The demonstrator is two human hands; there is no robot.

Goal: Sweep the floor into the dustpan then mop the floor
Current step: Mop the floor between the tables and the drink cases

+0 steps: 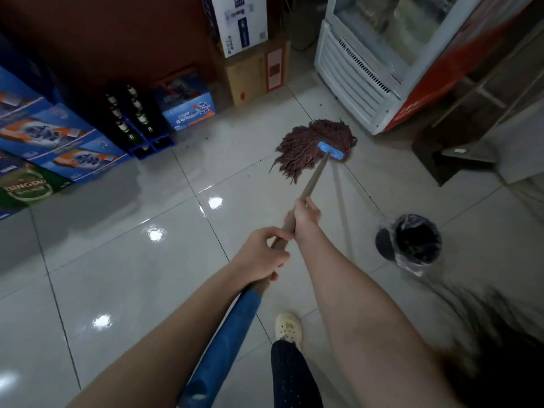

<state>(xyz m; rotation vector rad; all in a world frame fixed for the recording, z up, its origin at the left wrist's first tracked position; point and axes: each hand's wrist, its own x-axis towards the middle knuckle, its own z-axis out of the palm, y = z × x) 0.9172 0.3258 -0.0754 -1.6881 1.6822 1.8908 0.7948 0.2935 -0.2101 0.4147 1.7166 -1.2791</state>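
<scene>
You're at the mopping stage: your left hand (260, 254) and right hand (306, 214) grasp the mop (312, 148); specks remain near the fridge (362, 69).

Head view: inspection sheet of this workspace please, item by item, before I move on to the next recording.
Surface: pale glossy tile floor, wet-looking sheen with light reflections.
Job's things: mop head spread on the floor beside the display cooler; mop handle runs back to the person; no dustpan or broom seen.
Clutter: dark specks near the bottle crate; lined bin stands on the right.
Hands: left hand grips the handle just above its blue sleeve; right hand grips it nearer the mop head.
Cables: a dark cord seems to lie behind the cooler.
Surroundings: beer cartons on the left, stacked cardboard boxes at the back.
</scene>
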